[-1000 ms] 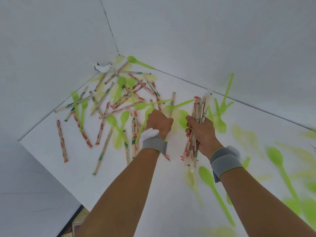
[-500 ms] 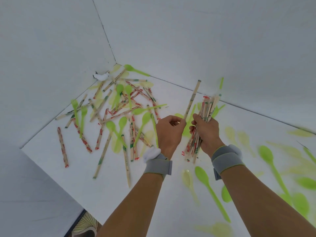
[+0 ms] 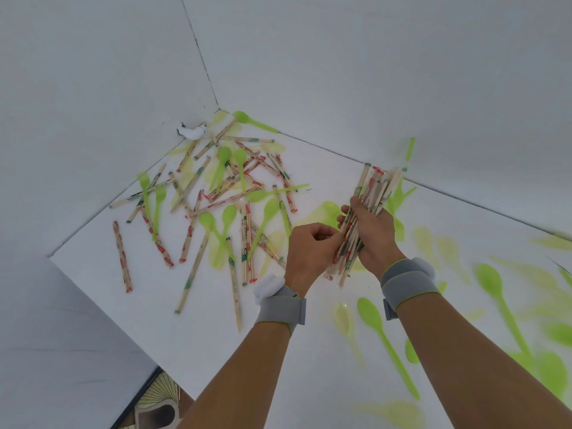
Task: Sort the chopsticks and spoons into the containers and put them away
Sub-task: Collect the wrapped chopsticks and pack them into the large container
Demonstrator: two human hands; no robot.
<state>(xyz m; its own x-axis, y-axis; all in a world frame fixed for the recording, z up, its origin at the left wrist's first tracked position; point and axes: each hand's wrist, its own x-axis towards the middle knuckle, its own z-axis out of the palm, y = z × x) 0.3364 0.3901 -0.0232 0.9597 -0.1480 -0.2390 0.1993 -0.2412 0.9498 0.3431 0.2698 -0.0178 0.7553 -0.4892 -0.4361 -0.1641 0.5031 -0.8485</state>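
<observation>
Dozens of wrapped chopsticks stand as a bundle point(image 3: 368, 212) gripped in your right hand point(image 3: 371, 233); your left hand point(image 3: 311, 252) pinches into its lower end. Left of the bundle, nearer your left hand, loose chopsticks point(image 3: 192, 274) and spoons point(image 3: 263, 224) lie scattered, long axes running mostly away from you

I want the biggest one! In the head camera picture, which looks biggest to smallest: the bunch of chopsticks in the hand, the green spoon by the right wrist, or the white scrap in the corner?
1. bunch of chopsticks
2. green spoon, though it is nearer the camera, so unsure
3. white scrap
</observation>
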